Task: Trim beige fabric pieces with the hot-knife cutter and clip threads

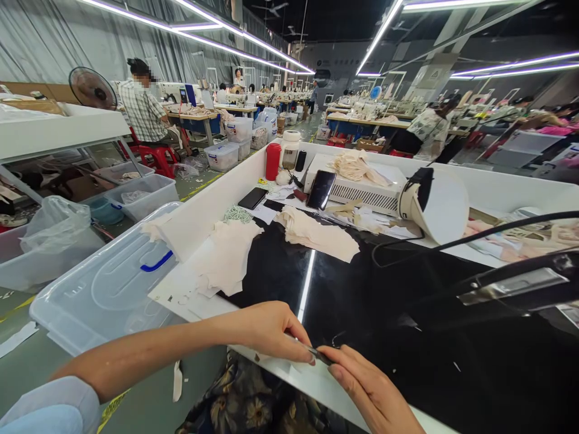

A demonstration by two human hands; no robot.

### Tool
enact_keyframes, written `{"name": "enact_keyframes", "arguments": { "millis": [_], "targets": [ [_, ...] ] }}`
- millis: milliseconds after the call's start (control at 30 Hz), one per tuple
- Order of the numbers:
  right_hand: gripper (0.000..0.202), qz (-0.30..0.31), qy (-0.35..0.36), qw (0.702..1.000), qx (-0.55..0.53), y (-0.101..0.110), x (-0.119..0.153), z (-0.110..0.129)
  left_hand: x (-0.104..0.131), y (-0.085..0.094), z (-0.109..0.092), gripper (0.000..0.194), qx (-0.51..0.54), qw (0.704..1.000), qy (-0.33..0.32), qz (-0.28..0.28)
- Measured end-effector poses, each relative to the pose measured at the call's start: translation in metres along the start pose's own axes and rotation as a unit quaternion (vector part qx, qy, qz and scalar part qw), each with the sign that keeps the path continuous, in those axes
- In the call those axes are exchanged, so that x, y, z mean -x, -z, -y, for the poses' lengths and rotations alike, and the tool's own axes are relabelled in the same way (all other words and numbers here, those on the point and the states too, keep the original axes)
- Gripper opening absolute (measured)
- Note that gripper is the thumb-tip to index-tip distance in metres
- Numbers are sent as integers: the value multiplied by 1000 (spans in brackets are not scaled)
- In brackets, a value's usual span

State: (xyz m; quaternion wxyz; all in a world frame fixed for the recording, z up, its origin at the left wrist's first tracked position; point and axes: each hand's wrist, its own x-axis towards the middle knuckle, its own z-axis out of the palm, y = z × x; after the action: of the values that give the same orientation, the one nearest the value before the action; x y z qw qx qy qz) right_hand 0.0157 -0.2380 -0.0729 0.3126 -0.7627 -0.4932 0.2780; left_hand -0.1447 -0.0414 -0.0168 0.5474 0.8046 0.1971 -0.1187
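- The left hand (275, 333) pinches a small metal tool (321, 355), maybe snips, at the bottom middle of the frame.
- The right hand (368, 386) pinches its other end, fingers almost closed.
- Cream cloth (319, 234) lies on the black tabletop (278, 268), near the middle.

On my feed, my left hand (275, 334) and right hand (368, 386) grip a slim metal tool (321, 355) at six o'clock; a white cone-shaped shade (446, 205) sits at three, a translucent blue-handled plastic box (113, 277) at nine.

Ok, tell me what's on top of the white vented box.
Cream fabric pieces lie heaped on the white vented box; the surface directly beneath them is covered from view.
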Motion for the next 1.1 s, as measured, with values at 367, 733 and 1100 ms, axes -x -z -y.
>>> {"name": "enact_keyframes", "arguments": {
  "millis": [367,733,1100],
  "targets": [
    [54,4,25,999,-19,-3,-3,-4,2,-1,-5,28,-5,1000,26,1],
    [48,-30,59,997,31,-8,0,-14,2,-2,-6,28,-15,999,30,-2],
    [46,-59,125,989,57,-10,-3,-8,0,-6,-5,29,-22,998,52,-5]
  ]
}}
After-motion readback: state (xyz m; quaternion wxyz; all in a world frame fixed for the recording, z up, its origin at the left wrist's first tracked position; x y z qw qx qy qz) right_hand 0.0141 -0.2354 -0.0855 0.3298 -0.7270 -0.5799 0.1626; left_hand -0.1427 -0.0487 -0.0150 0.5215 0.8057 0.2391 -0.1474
